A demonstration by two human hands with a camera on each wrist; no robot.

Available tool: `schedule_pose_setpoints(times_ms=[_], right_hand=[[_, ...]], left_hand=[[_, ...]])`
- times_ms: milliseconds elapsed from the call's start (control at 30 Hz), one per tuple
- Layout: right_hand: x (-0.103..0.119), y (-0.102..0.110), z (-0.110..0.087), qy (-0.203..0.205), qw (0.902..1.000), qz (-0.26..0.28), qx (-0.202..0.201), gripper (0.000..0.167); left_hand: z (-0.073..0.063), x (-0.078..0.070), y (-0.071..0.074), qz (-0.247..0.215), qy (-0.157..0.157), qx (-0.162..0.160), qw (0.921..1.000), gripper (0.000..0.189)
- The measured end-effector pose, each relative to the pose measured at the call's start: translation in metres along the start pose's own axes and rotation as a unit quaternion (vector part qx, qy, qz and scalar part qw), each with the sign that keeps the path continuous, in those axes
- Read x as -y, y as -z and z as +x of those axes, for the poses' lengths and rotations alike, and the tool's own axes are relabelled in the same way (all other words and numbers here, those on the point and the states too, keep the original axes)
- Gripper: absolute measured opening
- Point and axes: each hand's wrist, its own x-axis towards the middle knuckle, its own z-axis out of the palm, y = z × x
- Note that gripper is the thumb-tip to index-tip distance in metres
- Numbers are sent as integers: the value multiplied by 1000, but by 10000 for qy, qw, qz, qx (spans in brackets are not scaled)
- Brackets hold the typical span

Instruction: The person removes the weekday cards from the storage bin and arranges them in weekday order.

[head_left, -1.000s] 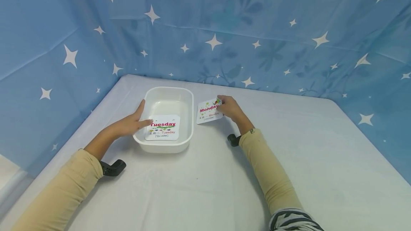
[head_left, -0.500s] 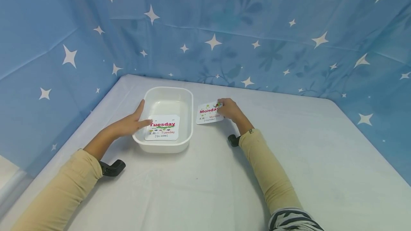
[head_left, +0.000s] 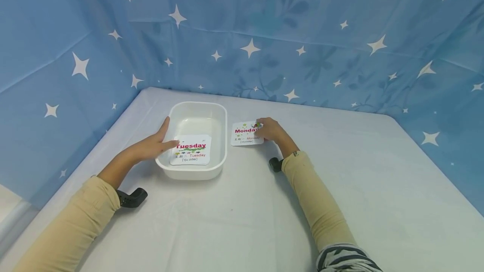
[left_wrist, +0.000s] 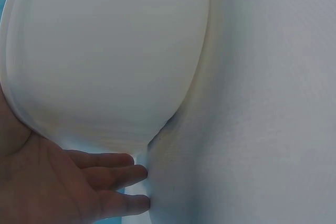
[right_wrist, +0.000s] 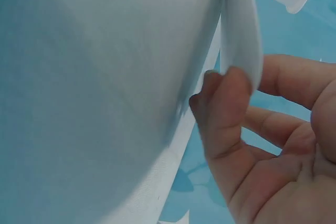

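In the head view, my left hand (head_left: 149, 147) holds the left side of a white plastic tub (head_left: 224, 137). Its thumb lies over the rim, with the tip near a card printed "Tuesday" (head_left: 193, 156). The left wrist view has the other fingers (left_wrist: 116, 178) stretched along the tub's outside. To the tub's right, my right hand (head_left: 273, 131) pinches the right edge of a card printed "Monday" (head_left: 243, 133). Seen in the right wrist view, that card (right_wrist: 242, 30) is between thumb and fingers, tilted up off the cloth; its print is hidden there.
A white cloth (head_left: 234, 226) covers the table. Blue curtains (head_left: 211, 7) with white stars stand behind it and at the left. Black wrist devices (head_left: 133, 197) sit on both forearms, close to the table. Part of the tub shows at the top of the right wrist view.
The right hand has lowered slightly toward the table, and the Monday card has tilted flatter. My left hand, the tub and the Tuesday card have stayed in place.
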Motion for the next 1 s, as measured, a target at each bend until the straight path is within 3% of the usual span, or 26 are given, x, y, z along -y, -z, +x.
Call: schedule_pose_setpoints(times_ms=[567, 1000], right_hand=[[1, 0, -1, -40, 9983, -566, 105, 61], [1, -1, -2, -68, 9981, -611, 63, 62]], left_hand=[[-3, -3, 1, -37, 2, 3, 10000, 90], [-1, 0, 0, -62, 36, -9, 10000, 88]])
